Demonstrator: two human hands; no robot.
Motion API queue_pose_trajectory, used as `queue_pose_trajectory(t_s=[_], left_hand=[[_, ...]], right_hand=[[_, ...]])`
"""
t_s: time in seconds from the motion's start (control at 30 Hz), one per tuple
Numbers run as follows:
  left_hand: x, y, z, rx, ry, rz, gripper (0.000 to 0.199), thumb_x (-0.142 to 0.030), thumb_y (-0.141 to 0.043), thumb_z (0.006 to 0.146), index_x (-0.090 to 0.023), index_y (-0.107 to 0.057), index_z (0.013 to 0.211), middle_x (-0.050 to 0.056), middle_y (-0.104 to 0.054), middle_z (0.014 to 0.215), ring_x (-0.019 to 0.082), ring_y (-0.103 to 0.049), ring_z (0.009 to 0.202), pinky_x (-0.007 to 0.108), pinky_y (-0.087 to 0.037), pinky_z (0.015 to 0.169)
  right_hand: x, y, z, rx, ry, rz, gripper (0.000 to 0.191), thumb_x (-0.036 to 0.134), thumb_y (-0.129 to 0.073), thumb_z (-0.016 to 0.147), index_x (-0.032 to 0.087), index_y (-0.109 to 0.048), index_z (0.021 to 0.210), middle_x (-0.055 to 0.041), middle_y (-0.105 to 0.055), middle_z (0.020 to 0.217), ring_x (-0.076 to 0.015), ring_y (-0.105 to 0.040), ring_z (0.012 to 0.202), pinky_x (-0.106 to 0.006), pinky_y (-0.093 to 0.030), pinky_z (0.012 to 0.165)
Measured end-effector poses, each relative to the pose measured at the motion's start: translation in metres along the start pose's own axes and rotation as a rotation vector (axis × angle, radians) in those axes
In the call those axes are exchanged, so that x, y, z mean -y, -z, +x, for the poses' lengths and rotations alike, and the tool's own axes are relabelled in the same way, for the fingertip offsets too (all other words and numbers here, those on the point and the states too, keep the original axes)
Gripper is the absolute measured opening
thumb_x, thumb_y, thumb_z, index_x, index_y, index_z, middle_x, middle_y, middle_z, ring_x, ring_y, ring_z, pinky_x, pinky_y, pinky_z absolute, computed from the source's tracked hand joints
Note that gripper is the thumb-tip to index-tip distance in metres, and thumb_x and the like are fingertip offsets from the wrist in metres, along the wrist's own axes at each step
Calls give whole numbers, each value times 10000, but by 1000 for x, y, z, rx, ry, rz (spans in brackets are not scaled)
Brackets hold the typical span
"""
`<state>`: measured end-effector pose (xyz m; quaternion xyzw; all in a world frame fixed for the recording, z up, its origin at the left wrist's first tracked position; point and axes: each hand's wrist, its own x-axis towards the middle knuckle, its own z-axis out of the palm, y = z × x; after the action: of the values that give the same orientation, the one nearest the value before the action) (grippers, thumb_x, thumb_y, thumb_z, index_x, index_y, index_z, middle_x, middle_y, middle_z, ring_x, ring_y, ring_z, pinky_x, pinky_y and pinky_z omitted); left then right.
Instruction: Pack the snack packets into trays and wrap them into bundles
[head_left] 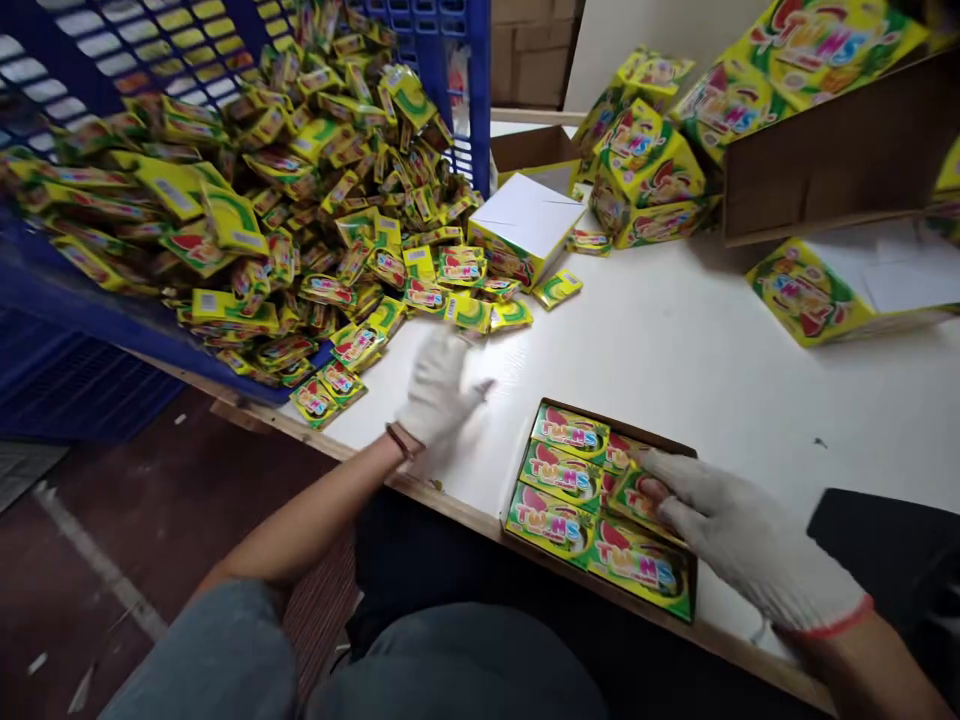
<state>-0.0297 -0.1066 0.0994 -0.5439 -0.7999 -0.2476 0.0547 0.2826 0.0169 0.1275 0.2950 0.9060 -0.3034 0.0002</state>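
Observation:
My right hand (739, 520), in a white glove with a red cuff edge, pinches a yellow-green Twins packet (634, 500) over an open carton. Inside that carton (694, 580), rows of similar Twins packets (559, 470) lie face up, and the held one is at the right side among them. My left hand (442, 390), gloved too and blurred by motion, is over the white table with its thumb spread away from the fingers and nothing seen in it. Just beyond its fingertips lie loose Twins packets (469, 312) at the edge of a large heap.
A blue plastic crate (480, 100), tipped toward the table (675, 350), spills the heap (315, 180) at the left. Closed Twins cartons (649, 175) are stacked at the back right. An open brown carton (825, 150) leans there. A white-topped box (529, 215) stands beside the heap.

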Motion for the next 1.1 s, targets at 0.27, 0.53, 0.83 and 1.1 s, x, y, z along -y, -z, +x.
queue_pose_trajectory(t_s=[0.27, 0.53, 0.83, 1.1], left_hand=[[145, 41, 7, -65, 495, 237, 482, -510, -720, 655, -161, -560, 946, 117, -601, 956, 377, -561, 1076, 567, -453, 878], [16, 22, 5, -45, -28, -226, 586, -486, -664, 788, -215, -530, 1290, 81, -600, 1126, 273, -594, 1038, 458, -513, 867], [-142, -43, 4, 200, -676, -148, 557, -184, -563, 830, -134, -441, 1372, 136, -602, 1184, 269, -555, 1094, 434, -478, 926], [-129, -38, -7, 369, -602, -20, 409, -313, -615, 867, -140, -562, 1234, 143, -582, 1217, 310, -516, 1139, 477, -442, 969]], right_hand=[[10, -34, 18, 10, 59, -501, 229, 223, -441, 952, 179, -665, 977, -93, -688, 930, -230, -629, 811, -333, -420, 696], [16, -39, -3, 29, 36, -453, 305, 130, -479, 909, 118, -632, 1172, -152, -657, 1075, -275, -609, 1000, -395, -488, 868], [-5, -10, 8, -582, -33, 315, 321, 307, -460, 944, 193, -552, 1230, -106, -629, 1167, -221, -608, 1045, -396, -506, 914], [-20, -26, 28, -470, -31, -186, 227, 203, -502, 889, 178, -726, 910, -99, -647, 970, -241, -558, 933, -374, -420, 842]])
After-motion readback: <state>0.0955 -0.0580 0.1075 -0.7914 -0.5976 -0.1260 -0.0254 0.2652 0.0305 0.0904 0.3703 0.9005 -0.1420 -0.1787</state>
